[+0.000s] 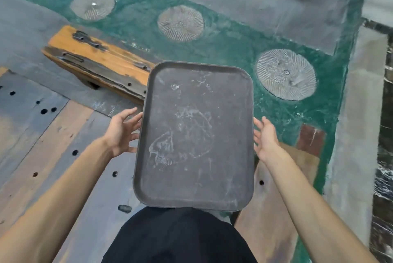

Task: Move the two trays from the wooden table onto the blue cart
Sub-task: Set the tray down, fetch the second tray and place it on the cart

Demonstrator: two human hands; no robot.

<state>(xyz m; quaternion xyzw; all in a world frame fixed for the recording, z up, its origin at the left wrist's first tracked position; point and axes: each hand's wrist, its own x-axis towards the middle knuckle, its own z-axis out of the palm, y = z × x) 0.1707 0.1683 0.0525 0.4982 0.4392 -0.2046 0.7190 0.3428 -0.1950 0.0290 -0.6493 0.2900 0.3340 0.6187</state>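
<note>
A dark grey rectangular tray [194, 135], scuffed with whitish marks, is held in the air in front of me, its long side pointing away. My left hand [122, 133] presses its left edge with fingers spread. My right hand [264, 137] presses the right edge the same way. The tray's far end hangs past the wooden table [55, 135] over the floor. A thin grey sliver shows under its near right corner [223, 212]; I cannot tell whether that is a second tray. No blue cart is in view.
The table is made of worn planks with several dark holes. A worn orange wooden bench [95, 60] stands just beyond it. The green floor [223, 39] carries round ribbed discs [286, 74]. My black clothing [180, 237] fills the bottom centre.
</note>
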